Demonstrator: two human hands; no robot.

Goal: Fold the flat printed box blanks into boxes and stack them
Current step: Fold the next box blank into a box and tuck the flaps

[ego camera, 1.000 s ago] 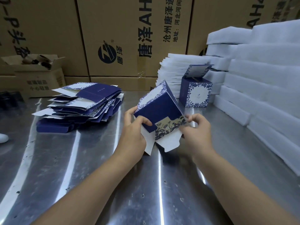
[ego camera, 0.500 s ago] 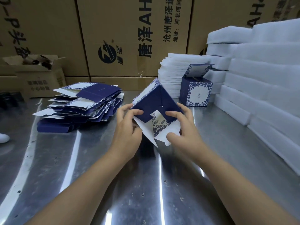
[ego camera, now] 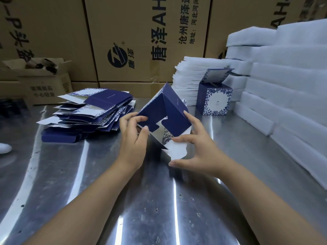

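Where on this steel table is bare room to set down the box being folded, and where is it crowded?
Bare steel: the patch bounded by the finished box, the foam slabs and the right hand; the near table in front of the blank pile, left of the left hand. Crowded: the back edge.

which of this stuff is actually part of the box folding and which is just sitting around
Part of the job: half-folded box, gripped by the left hand and touched by the right hand; pile of flat blanks; finished box.

Lying about: white foam stacks; big brown cartons; small open carton; white object at the left edge.
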